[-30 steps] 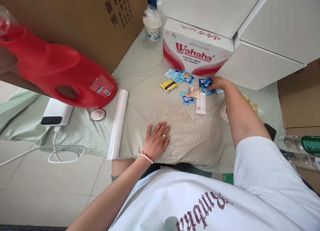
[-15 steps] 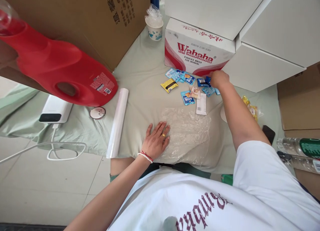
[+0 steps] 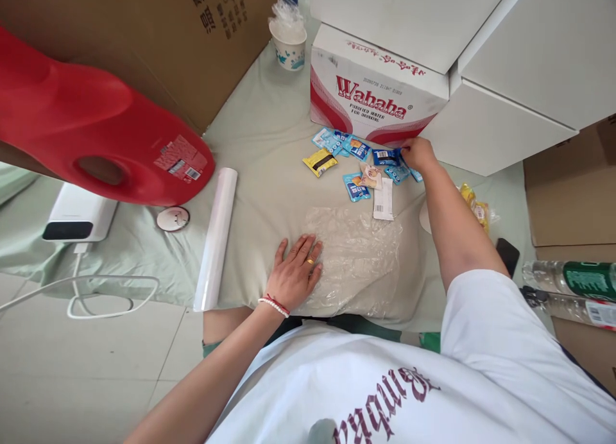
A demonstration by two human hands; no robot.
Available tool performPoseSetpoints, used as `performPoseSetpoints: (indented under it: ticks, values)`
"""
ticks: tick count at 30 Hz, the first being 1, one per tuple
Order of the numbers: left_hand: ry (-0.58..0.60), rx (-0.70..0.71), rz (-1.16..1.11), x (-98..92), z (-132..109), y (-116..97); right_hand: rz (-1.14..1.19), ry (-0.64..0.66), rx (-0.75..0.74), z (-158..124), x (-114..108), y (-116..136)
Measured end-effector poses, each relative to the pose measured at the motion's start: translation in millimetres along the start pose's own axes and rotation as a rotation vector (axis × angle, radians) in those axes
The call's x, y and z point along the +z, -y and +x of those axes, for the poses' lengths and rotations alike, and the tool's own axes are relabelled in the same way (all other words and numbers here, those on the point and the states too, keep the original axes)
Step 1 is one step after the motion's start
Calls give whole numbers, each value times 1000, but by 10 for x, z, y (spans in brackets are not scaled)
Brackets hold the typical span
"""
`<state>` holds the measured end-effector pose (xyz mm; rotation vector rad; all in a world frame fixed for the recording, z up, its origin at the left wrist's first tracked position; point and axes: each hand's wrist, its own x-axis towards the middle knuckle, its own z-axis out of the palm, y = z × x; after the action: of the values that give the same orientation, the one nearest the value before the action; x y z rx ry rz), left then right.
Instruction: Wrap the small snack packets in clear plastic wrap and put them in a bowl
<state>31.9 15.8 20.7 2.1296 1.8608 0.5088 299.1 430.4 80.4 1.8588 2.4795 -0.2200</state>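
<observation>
My left hand (image 3: pixel 292 274) lies flat, fingers spread, at the left edge of a clear sheet of plastic film (image 3: pixel 359 258) on the cloth. My right hand (image 3: pixel 418 157) is closed at the right end of a dark blue snack packet (image 3: pixel 386 157), in front of the water carton; its fingertips are partly hidden. Around that packet lie light blue packets (image 3: pixel 357 187), a yellow packet (image 3: pixel 319 162), a beige packet (image 3: pixel 371 175) and a white packet (image 3: pixel 384 200). To the left rests a roll of plastic film (image 3: pixel 216 239).
A Wahaha carton (image 3: pixel 375 104) stands behind the packets, against white drawers (image 3: pixel 500 126). A large red bottle (image 3: pixel 144 149), a white power bank (image 3: pixel 79 213) and a round disc (image 3: pixel 173 219) are at left. A paper cup (image 3: pixel 289 46) stands at the back; plastic bottles (image 3: pixel 572 280) lie right.
The camera view has shifted slightly, so everything sits a little further left. My right hand stays at the dark blue packet, and my left hand stays flat beside the film.
</observation>
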Motion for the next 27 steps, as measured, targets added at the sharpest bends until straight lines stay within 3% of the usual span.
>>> performPoseSetpoints:
  ticks: [3,5,9,11,16,22,27]
  values:
    - [-1,-3,-6,2,1,0,9,-151,22,-58,-44,195]
    - [1,-2,2,4,1,3,-8,-171,-19,-109,-20,386]
    - [2,-1,10,2,-1,6,-72,87,-177,-178,43,640]
    - [1,-1,5,-2,-1,6,-79,168,-206,-164,5,624]
    - [-14,2,-5,-4,2,8,-140,143,-173,-29,-157,428]
    - [-6,15,32,2,-3,10,-244,307,-169,93,-32,465]
    - [5,17,56,2,-11,10,-207,212,-71,-143,-103,463]
